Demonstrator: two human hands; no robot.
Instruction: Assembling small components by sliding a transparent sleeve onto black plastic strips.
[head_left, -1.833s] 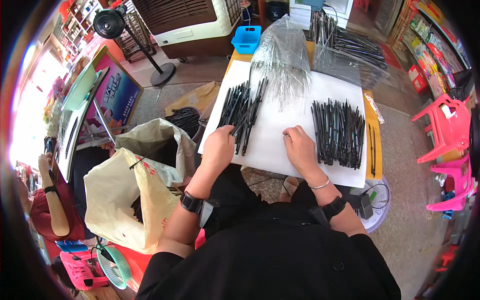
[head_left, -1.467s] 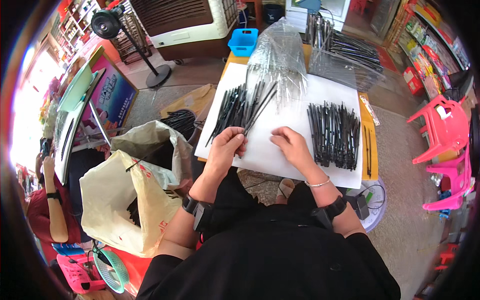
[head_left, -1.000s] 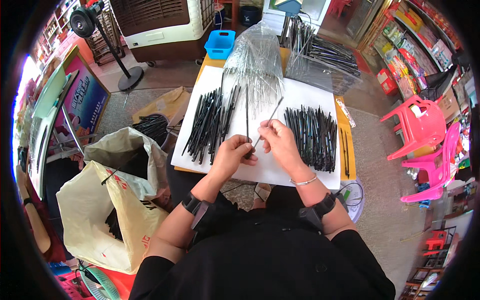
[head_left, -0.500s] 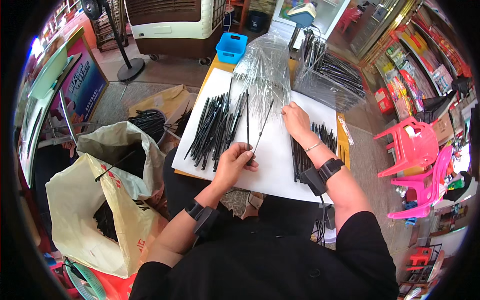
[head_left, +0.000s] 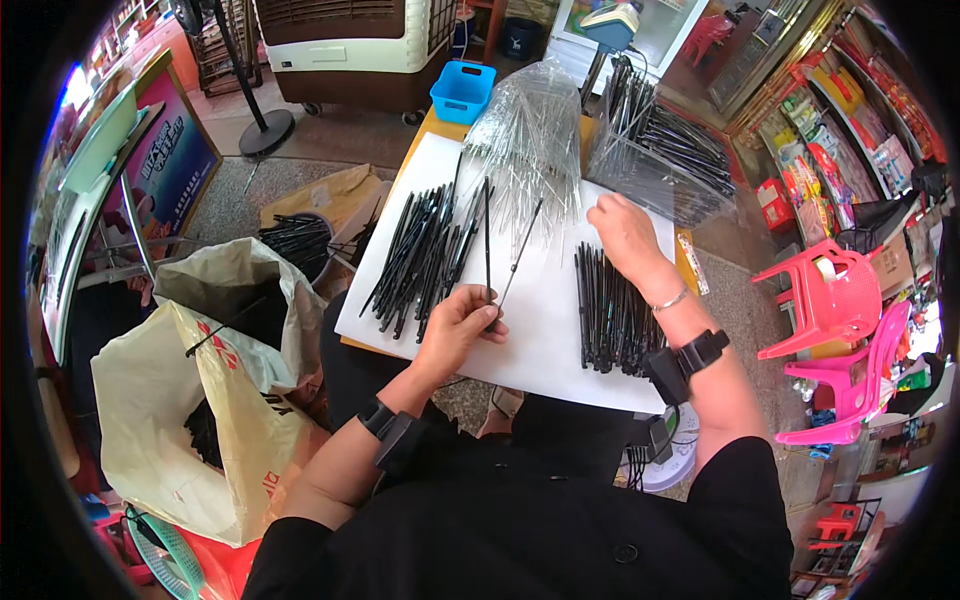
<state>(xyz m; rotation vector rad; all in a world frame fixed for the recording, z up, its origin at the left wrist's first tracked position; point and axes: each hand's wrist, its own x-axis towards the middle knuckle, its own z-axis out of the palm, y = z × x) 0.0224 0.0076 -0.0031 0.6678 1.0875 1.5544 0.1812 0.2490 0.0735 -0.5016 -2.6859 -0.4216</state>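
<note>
My left hand (head_left: 463, 325) is closed low over the white board (head_left: 530, 360), pinching two thin black rods (head_left: 488, 240) at their lower ends; they spread apart upward in a V. My right hand (head_left: 628, 238) is raised above the board's right side, fingers curled together; anything in them is too small to make out. Below that hand lies a row of black rods (head_left: 605, 315). A larger bunch of black rods (head_left: 410, 260) fans out on the left of the board. A clear plastic bag (head_left: 525, 110) at the far side spills thin silvery wires toward the middle.
A clear bin (head_left: 660, 180) of black rods stands at the back right, with a blue basket (head_left: 463, 92) at the back left. Open sacks (head_left: 170, 420) sit on the floor at left. Pink plastic chairs (head_left: 825, 295) are at right, a brown-and-white air cooler (head_left: 350, 60) beyond.
My right hand has moved right and slightly nearer, away from the silvery wires. My left hand still holds the two rods, shifted slightly left.
</note>
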